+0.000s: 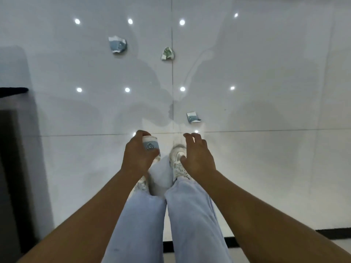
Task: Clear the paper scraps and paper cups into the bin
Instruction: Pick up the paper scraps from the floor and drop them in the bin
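Paper cup [151, 146], white with blue band, gripped in left hand [137, 155], fingers curled round it, held above floor over left shoe. Right hand [197, 158] beside it, empty, fingers spread and loosely bent, above right shoe [176, 160]. Small blue-white scrap [192, 117] on floor just beyond right hand. Green crumpled scrap [167, 53] farther ahead; crushed blue cup [117, 45] far ahead of left hand. Glossy white tile floor [266, 111]; dark furniture [11, 168] well left of left hand.

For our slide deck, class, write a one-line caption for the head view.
Left hand holds a paper cup, right hand open, three crumpled scraps on the tiled floor.
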